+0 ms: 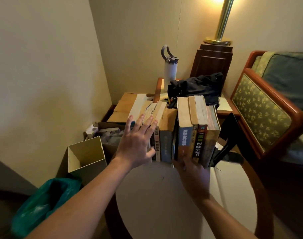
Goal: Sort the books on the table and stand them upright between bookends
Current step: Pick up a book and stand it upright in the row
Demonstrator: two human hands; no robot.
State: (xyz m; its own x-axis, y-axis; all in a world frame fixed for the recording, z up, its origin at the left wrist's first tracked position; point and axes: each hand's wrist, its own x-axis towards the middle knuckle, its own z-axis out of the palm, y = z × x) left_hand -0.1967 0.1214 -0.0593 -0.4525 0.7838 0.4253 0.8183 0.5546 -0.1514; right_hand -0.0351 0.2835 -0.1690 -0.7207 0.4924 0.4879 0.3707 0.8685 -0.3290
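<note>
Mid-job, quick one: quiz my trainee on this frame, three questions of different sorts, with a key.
1. True or false: the left hand lies flat, fingers straight, on the left end of the books.
2. What stands at the row's right end? A) bottle B) black bookend C) lamp
3. Fill in: the right hand touches the spines at their ____.
Key: 1 true; 2 B; 3 bottom.

Spines of the leftmost books (139, 106) behind the left hand (135, 143); lamp (223, 21) top off-frame
</note>
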